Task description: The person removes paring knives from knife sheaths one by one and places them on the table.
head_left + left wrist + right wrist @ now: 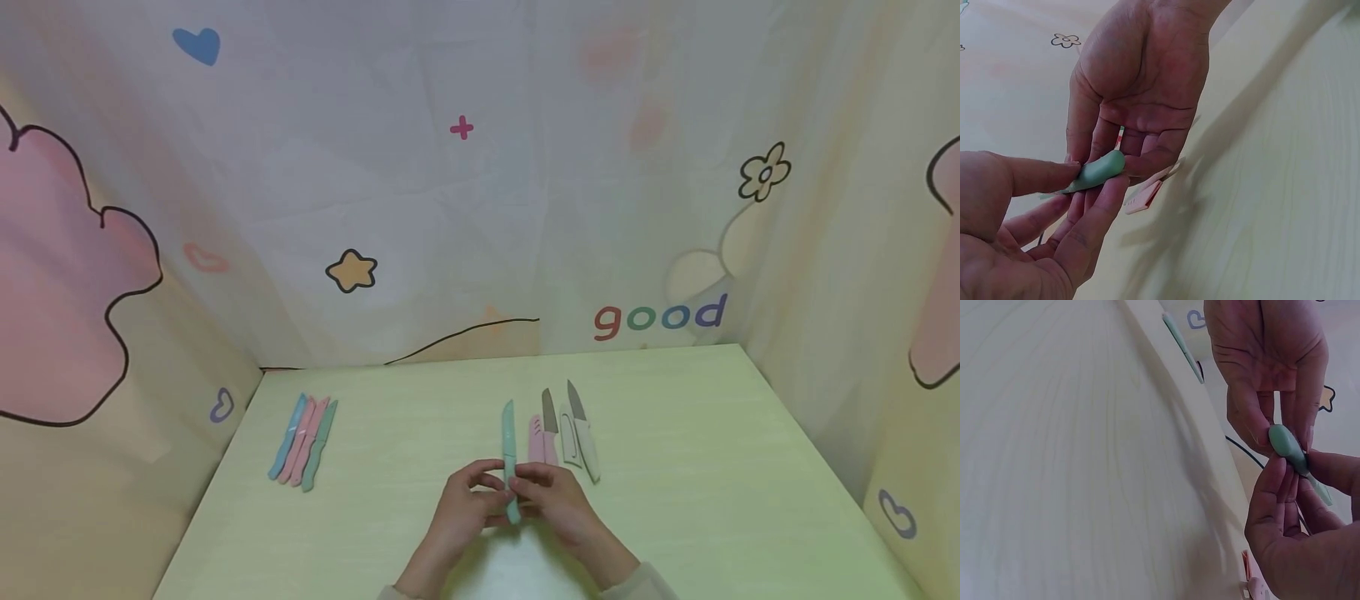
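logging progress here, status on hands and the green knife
Left hand, right hand both gripping green knife. Green sheath on. Bare-bladed pink knife, white knife lie beyond right hand.

Head view: soft, diffuse light; table (690, 442) pale with greenish cast, backdrop (420, 192) greyer. Both wrist views dimmer; left hand (1047, 269) and right hand (1141, 81) darkened on the palm side, soft-edged shadows (1229, 134) stretch across the table. Fine detail slightly smeared.

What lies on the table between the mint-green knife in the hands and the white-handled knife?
In the head view, rightward from the mint-green knife: a pink sheath, a pink-handled knife, then a white sheath.
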`<state>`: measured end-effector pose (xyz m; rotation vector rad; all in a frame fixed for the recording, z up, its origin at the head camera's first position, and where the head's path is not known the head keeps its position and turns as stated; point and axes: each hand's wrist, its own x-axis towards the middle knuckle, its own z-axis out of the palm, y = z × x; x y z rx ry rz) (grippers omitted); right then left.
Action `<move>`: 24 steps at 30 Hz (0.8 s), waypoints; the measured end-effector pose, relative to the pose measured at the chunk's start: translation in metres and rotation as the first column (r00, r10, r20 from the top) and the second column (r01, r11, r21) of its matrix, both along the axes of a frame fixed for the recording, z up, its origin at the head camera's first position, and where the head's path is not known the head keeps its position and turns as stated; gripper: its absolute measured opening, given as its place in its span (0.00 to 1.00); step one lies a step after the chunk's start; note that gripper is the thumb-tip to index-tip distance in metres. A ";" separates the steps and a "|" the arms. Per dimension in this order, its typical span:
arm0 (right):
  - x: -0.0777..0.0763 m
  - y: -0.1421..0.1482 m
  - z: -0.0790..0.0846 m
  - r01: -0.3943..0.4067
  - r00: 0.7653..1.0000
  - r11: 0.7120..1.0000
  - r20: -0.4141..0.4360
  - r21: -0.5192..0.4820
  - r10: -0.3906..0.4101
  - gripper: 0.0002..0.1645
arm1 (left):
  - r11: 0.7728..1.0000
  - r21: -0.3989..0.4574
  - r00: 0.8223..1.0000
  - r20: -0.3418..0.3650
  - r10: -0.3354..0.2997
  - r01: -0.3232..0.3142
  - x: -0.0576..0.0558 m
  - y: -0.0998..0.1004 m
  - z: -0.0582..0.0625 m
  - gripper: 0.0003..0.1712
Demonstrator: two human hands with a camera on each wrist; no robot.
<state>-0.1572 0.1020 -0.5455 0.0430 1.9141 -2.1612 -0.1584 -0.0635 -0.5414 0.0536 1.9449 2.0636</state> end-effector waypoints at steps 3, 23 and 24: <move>0.000 0.002 -0.001 -0.003 1.000 1.000 0.004 0.001 0.003 0.23 | 1.000 0.001 1.000 0.002 -0.013 0.013 -0.001 0.001 0.000 0.19; 0.008 0.007 0.000 0.013 1.000 0.999 0.013 0.034 -0.013 0.22 | 0.998 -0.056 0.999 -0.045 0.004 -0.006 -0.014 0.006 0.009 0.15; 0.009 0.007 0.000 0.020 1.000 0.999 0.014 0.035 -0.021 0.22 | 0.998 -0.066 0.999 -0.048 0.013 -0.016 -0.015 0.007 0.012 0.16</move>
